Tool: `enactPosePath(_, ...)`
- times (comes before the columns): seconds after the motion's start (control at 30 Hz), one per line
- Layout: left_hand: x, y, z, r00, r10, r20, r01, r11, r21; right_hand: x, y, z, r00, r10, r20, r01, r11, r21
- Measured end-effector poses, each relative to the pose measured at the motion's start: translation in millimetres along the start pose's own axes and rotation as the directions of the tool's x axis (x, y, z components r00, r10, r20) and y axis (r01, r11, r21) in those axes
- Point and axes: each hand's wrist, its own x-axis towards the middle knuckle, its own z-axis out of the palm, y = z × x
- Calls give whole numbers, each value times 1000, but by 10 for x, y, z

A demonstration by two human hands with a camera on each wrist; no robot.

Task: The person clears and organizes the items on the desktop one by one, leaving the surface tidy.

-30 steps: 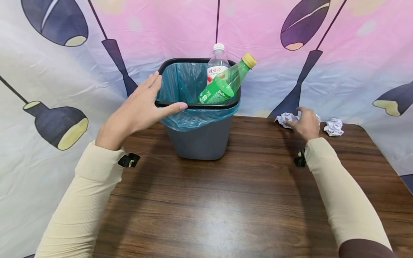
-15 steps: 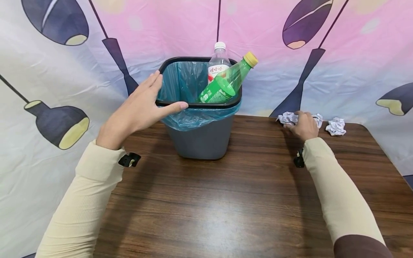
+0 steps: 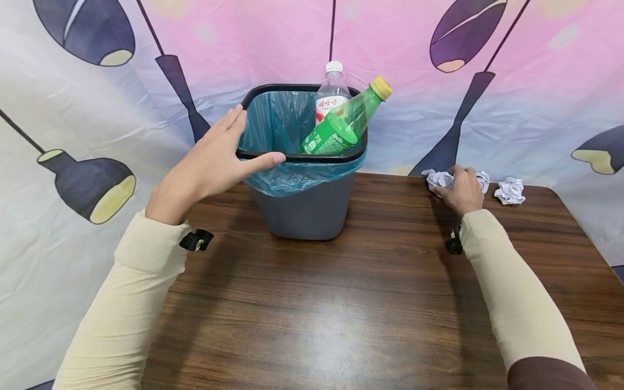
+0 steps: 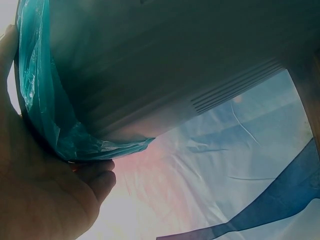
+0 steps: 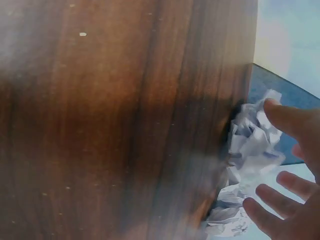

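Note:
My left hand point(image 3: 209, 157) rests on the black rim of a grey trash bin point(image 3: 302, 211). Its fingers lie straight along the left side, with the thumb on the front edge. A teal plastic bag point(image 4: 65, 125) lines the bin and folds over the rim. At the table's back edge, my right hand point(image 3: 463, 192) reaches over a crumpled paper ball point(image 3: 439, 182), thumb tip right at the paper. In the right wrist view the other fingers point(image 5: 265, 200) are spread apart. A second paper ball point(image 3: 482, 181) is partly hidden behind this hand; a third point(image 3: 509, 191) sits to its right.
Inside the bin, a green bottle with a yellow cap point(image 3: 346, 122) leans right over the rim, before a clear bottle with a white cap point(image 3: 332, 95). Behind the brown wooden table point(image 3: 312, 303) hangs a printed cloth point(image 3: 400, 43).
My right hand has made only small shifts over the paper balls, its fingers moving slightly. My left hand stays on the bin rim. The whole head view has shifted slightly.

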Motion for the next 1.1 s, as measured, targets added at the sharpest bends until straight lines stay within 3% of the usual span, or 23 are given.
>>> enactPosePath(0.3, 4, 17, -8, 1000, -3, 7, 3, 1000, -1, 1, 8, 28, 996, -6, 86, 6, 1000, -8)
enactPosePath(0.57, -9, 10, -10, 1000, -5, 6, 5, 1000, -1, -46, 16, 115, 998, -57, 22, 57, 998, 38)
enactPosePath(1.1, -1, 7, -10, 1000, -7, 1, 7, 1000, -4, -146, 64, 25, 998, -24, -66, 33, 990, 139)
